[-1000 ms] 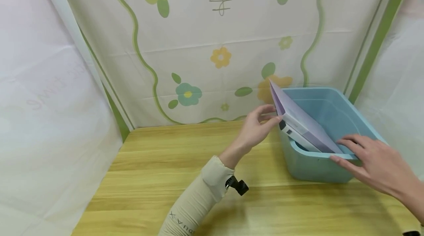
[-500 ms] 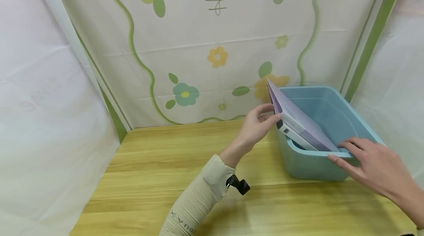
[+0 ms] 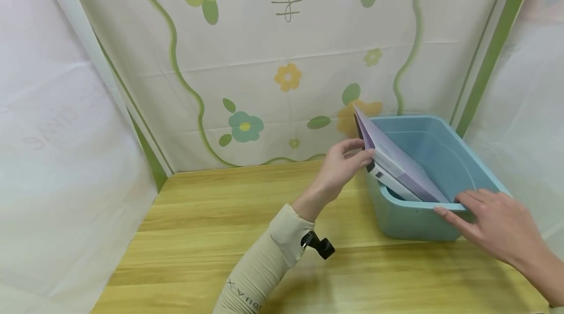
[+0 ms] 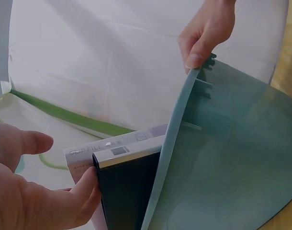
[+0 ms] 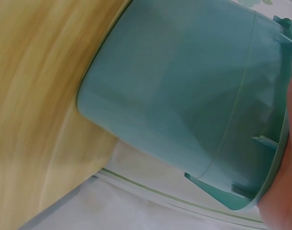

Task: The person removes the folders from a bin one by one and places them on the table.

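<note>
A light purple file folder (image 3: 396,162) and a black file folder (image 4: 128,190) with a white spine lean diagonally inside a blue plastic tub (image 3: 418,223). Their upper left corners stick out over the rim. My left hand (image 3: 340,166) is at those corners; in the left wrist view its fingers (image 4: 84,199) touch the black folder's edge while the thumb (image 4: 37,142) stands apart from both folders. At the tub's near right corner, my right hand (image 3: 500,226) grips the rim, thumb outside and fingers inside. The right wrist view shows mostly the tub's outer wall, with that hand at the image edge.
The tub stands toward the right of a wood-grain table (image 3: 211,235). A white flowered cloth (image 3: 246,49) hangs behind the table, with further pale cloth at both sides. A black strap piece (image 3: 318,245) juts from the left sleeve cuff.
The head view shifts slightly, moving the scene a little left. My right fingers draw in closer over the rim. The folders and my left hand keep nearly the same place relative to the tub.
</note>
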Available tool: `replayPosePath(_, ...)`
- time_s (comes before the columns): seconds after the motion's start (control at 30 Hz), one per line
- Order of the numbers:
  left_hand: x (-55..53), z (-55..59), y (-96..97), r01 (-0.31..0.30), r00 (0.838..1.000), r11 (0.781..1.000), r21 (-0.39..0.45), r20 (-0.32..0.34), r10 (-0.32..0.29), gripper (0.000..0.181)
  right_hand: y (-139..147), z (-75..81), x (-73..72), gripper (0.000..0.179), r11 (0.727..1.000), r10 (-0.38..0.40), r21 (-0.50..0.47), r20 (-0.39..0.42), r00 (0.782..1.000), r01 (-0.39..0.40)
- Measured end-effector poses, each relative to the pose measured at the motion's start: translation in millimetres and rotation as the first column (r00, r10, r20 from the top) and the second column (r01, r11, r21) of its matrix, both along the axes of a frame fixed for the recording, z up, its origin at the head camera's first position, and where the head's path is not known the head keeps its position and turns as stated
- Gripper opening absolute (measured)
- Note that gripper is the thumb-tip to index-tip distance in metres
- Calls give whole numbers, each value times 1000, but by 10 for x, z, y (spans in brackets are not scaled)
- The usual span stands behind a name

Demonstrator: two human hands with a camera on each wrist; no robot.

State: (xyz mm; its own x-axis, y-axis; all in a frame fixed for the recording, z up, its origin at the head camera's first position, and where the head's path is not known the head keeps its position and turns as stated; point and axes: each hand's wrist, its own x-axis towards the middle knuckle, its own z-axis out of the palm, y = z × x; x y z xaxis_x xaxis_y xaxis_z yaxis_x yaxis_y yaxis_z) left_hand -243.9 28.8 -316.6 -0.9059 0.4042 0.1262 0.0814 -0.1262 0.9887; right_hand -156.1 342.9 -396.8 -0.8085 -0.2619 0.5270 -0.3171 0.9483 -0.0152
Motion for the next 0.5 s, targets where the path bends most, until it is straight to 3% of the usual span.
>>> replayPosePath(0.17,6,59,-15,10,1000,999,-43,25,-9,53,-28,-22,9,40,1000,-9,-25,-20,1000,8)
replayPosePath(0.37,-3,130,-38,-37,998,978,-203,-54,27,53,-83,-56,-11,46,999,1,-40,-85,996,-4)
replayPosePath(0.5,-11,160,-37,-47,996,975,-219,-80,30,52,-99,-69,-28,51,999,10,-50,-109,994,-15)
